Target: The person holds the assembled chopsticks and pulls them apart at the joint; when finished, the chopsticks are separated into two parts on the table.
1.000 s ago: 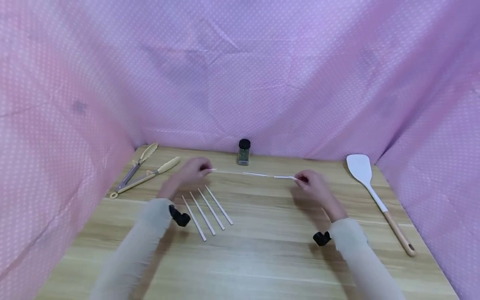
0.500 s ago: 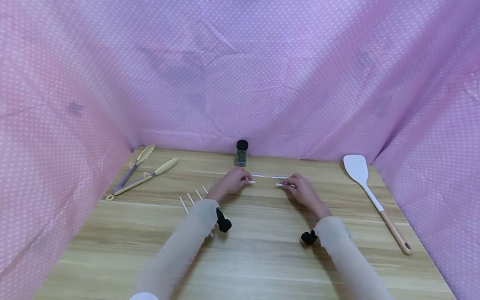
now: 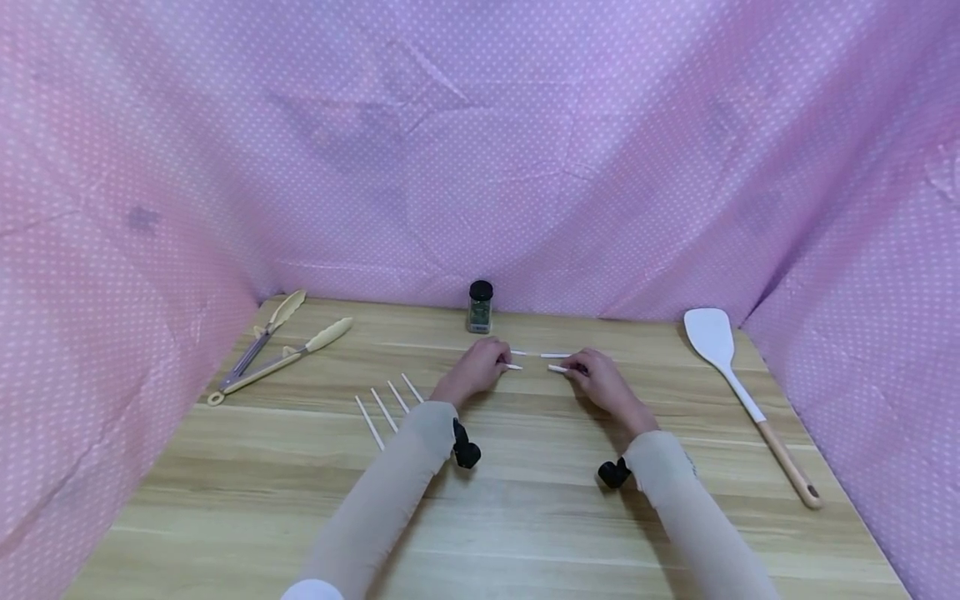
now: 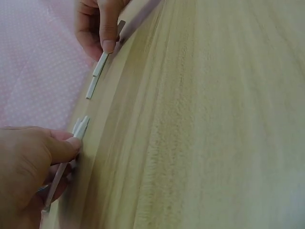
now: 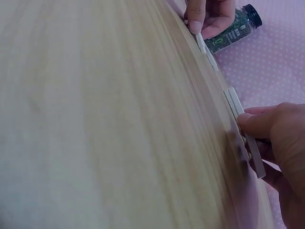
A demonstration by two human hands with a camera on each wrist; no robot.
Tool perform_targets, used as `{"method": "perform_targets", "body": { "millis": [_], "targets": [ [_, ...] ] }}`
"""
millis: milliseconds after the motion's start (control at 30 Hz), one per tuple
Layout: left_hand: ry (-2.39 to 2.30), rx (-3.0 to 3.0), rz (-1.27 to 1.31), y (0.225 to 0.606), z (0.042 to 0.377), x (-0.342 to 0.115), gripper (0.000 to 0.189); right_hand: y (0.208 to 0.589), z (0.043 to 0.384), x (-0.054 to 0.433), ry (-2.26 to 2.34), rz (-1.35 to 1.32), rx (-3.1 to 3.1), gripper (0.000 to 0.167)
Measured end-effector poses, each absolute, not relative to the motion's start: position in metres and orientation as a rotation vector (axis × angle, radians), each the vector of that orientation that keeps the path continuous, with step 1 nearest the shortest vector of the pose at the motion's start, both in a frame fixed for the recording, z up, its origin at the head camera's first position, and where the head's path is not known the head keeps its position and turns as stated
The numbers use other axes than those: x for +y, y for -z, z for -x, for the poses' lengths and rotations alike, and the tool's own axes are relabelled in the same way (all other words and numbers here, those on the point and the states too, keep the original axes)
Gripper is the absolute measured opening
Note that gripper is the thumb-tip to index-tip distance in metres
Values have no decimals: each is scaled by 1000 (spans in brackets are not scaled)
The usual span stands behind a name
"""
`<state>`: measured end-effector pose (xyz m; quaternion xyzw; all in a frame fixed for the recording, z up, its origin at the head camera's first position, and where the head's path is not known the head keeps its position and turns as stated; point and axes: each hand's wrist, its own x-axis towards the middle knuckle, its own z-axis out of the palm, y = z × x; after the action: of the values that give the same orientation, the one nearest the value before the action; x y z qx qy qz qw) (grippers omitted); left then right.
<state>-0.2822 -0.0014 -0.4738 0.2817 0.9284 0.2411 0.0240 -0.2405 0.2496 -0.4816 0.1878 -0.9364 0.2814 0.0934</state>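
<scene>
My left hand [image 3: 480, 367] pinches a short white stick [image 3: 514, 367], whose tip points right from the fingers. Opposite it, my right hand [image 3: 600, 379] pinches another white stick [image 3: 557, 368] between thumb and fingers. A gap separates the two held sticks, which lie nearly in line. Just behind them, two more white sticks show on the table, the left one [image 3: 519, 353] partly covered by my left hand and the right one [image 3: 553, 356] close to my right fingers. In the right wrist view the right-hand stick [image 5: 255, 155] runs alongside one of these.
Several white sticks [image 3: 369, 422] lie slanted side by side, partly under my left sleeve. A black-capped jar [image 3: 480, 308] of green flakes stands at the back. Open tongs [image 3: 258, 364] lie left, a white spatula [image 3: 738, 387] right. Pink dotted cloth [image 3: 480, 167] encloses the wooden table [image 3: 525, 517].
My left hand has moved right with its stick, from beside the tongs to near the jar. The right hand has shifted slightly left and nearer with its stick. Over the last half second both barely move.
</scene>
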Motion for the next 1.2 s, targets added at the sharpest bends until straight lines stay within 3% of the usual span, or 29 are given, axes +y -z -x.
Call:
{"method": "perform_targets", "body": {
  "millis": [1200],
  "targets": [
    [-755, 2914, -960, 477, 281, -5, 9, 478, 242, 242, -894, -518, -2768, 12]
  ]
}}
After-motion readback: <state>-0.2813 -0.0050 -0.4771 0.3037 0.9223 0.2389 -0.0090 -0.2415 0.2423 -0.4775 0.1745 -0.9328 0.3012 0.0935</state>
